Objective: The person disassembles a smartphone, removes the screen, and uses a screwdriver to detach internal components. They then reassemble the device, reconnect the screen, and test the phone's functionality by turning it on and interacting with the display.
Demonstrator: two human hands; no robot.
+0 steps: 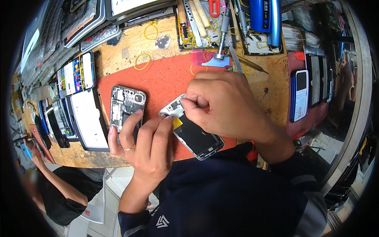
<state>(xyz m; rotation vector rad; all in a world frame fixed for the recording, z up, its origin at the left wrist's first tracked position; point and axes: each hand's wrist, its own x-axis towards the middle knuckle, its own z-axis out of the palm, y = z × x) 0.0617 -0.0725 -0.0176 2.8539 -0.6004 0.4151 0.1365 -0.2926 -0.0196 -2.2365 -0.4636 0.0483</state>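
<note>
On a red mat [166,71] lie two parts of an opened phone. The left one is a phone body [127,103] with bare inner parts and camera lenses. Right of it, tilted, lies a phone screen [199,136], black inner side up, with a yellow sticker [177,123]. My left hand [148,146] reaches over both: its forefinger side grips the screen's upper left edge, and its outer fingers hang over the body's lower end. Over the screen's top, my right hand [221,104] is closed in a pinch; what it holds is hidden.
Behind the mat stands a tray of tools [201,25], with a screwdriver [223,33] and tweezers nearby. Yellow rubber bands [142,61] lie around. Phones stand at left [77,75] and right [300,94]. Another person's arm [59,179] shows at lower left.
</note>
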